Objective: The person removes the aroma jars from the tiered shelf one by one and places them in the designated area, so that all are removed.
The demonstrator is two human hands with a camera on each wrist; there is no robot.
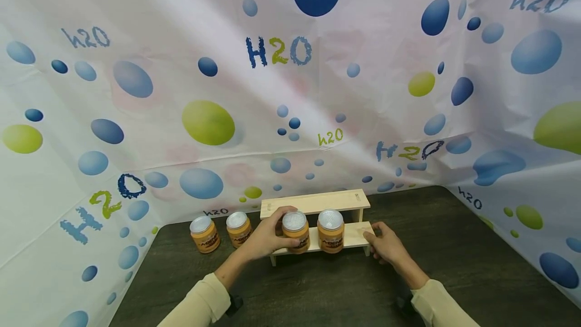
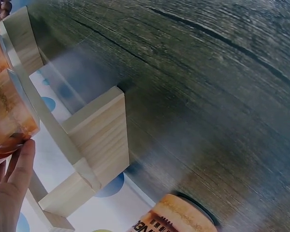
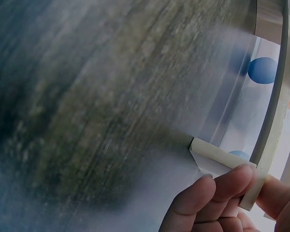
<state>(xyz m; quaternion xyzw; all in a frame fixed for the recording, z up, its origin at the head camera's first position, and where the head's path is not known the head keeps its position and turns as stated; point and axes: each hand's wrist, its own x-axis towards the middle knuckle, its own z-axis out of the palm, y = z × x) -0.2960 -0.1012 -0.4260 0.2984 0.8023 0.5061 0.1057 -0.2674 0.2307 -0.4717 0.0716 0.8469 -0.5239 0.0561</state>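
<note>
Here, left fingers span jar, right pinch shelf.

Two-tier shelf, pale bare wood, upright on dark tabletop; right hand pinches right end of lower tier, thumb above, fingers below; gripped jar, orange with silver lid and dark lettering, upright at lower tier, left hand round it; matching jar upright just beside, on same tier; two more alike, left jar and nearer jar, left of shelf.
</note>
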